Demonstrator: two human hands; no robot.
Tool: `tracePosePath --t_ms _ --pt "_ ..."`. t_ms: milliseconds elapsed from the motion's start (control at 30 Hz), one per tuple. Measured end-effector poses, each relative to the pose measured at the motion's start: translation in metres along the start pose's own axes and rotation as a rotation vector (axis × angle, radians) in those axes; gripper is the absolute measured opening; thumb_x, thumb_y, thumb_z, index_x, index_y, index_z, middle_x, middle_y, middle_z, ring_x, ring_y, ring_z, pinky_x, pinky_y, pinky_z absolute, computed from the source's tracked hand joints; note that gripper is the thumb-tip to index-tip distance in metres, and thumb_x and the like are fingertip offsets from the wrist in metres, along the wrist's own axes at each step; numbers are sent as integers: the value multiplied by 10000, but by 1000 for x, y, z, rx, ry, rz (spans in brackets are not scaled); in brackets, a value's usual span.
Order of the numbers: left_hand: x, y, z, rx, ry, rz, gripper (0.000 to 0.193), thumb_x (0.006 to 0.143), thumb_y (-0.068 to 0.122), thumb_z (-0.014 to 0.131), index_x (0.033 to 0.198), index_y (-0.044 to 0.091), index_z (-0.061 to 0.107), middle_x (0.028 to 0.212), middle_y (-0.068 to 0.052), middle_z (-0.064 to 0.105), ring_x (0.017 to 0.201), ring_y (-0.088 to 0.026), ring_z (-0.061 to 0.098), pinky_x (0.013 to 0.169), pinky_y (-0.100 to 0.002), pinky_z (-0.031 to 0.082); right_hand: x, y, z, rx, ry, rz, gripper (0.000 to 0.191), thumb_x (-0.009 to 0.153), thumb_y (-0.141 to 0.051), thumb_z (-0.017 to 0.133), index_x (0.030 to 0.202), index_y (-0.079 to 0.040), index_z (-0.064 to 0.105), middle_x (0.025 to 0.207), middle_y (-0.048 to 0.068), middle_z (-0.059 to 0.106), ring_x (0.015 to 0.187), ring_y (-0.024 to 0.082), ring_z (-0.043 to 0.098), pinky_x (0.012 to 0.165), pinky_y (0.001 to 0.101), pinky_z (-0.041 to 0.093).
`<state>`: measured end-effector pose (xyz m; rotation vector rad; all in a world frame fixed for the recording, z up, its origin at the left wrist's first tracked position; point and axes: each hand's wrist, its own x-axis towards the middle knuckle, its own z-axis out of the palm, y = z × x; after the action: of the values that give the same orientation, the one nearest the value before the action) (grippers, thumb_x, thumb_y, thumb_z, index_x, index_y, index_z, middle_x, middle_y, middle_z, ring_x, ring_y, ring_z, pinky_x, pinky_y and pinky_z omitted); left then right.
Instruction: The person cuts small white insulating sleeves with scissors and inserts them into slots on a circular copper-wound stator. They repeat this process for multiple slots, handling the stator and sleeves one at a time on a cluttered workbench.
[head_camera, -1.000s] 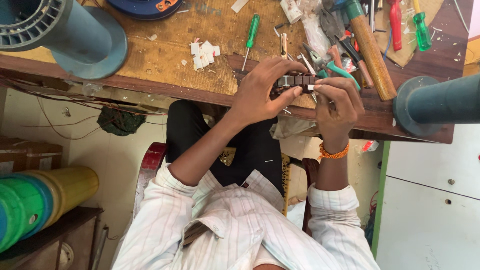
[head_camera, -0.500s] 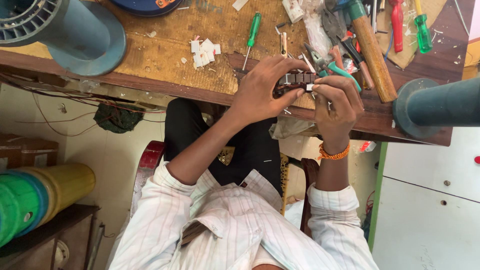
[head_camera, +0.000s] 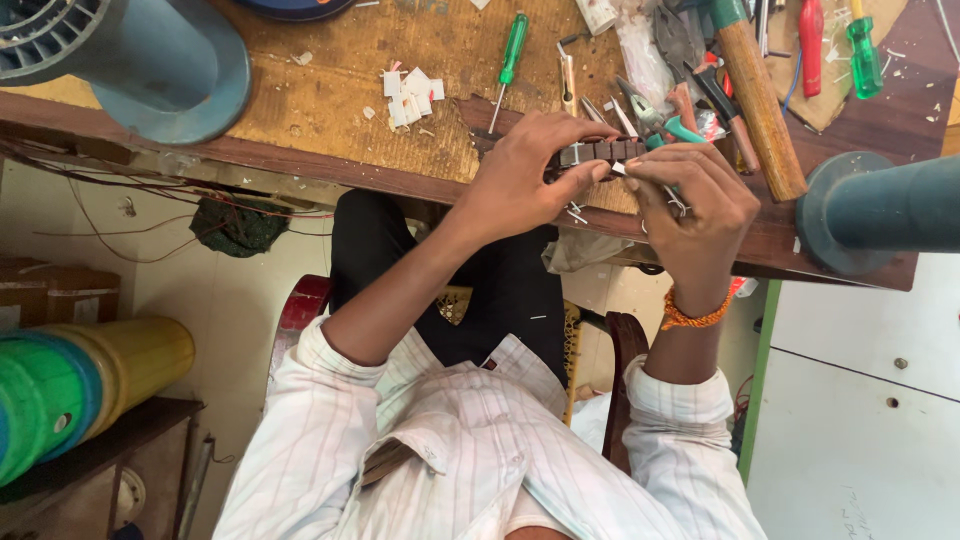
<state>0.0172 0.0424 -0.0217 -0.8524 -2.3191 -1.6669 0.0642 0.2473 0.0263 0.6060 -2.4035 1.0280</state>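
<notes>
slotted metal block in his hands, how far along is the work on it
Done: hard to say; small white scraps already lie on the workbench. In hand: the left hand steadies the dark slotted block at the bench edge, while the right hand pinches a small white piece at it. Left: I cannot tell how many slots are filled; screwdriver and pliers lie unused.

Small dark ridged block (head_camera: 598, 152): left end covered by left hand (head_camera: 525, 180), exact kind too small to tell. Tiny white piece (head_camera: 620, 168) at right hand (head_camera: 695, 215) fingertips, unidentifiable. Large grey-blue plastic spool (head_camera: 130, 60) cut off at top-left edge. Wooden-handled hammer (head_camera: 755, 100): head out of frame.
</notes>
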Motion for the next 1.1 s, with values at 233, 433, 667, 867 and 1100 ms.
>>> tracePosePath --t_ms 233,433,667,867,1100 --pt "6 7 1 129 -125 -40 322 953 280 722 1234 133 660 1124 -85 687 1103 -315 661 914 -441 538 12 -4 -17 -22 -129 64 173 912 88 806 1044 -10 752 1000 116 749 948 214 746 893 300 579" --pt "8 8 -4 176 -132 -40 336 958 270 718 1262 154 639 1114 -70 690 1055 -303 692 840 -435 571 14 -8 -12 -83 -124 3 155 911 89 802 1018 -11 751 995 110 740 957 225 733 930 333 573" --pt "7 5 -6 200 -112 -28 342 960 267 715 1268 145 631 1160 -83 704 1090 -313 686 860 -452 568 11 -21 0 -185 -50 -91 180 936 91 808 1064 -22 753 1030 100 731 996 248 713 868 341 572" --pt "5 3 -5 166 -90 3 343 966 266 711 1266 122 628 1165 -100 710 1112 -323 676 897 -452 557 5 -32 8 -267 -17 -99 185 934 93 805 1079 -7 746 1054 110 729 1031 259 709 921 364 579" --pt "9 -3 -9 168 -102 23 355 977 312 701 1211 61 611 1067 -135 688 1057 -343 668 852 -459 544 3 -37 27 -327 54 -76 198 948 101 770 1106 -15 743 1077 98 735 1075 257 702 974 360 578"
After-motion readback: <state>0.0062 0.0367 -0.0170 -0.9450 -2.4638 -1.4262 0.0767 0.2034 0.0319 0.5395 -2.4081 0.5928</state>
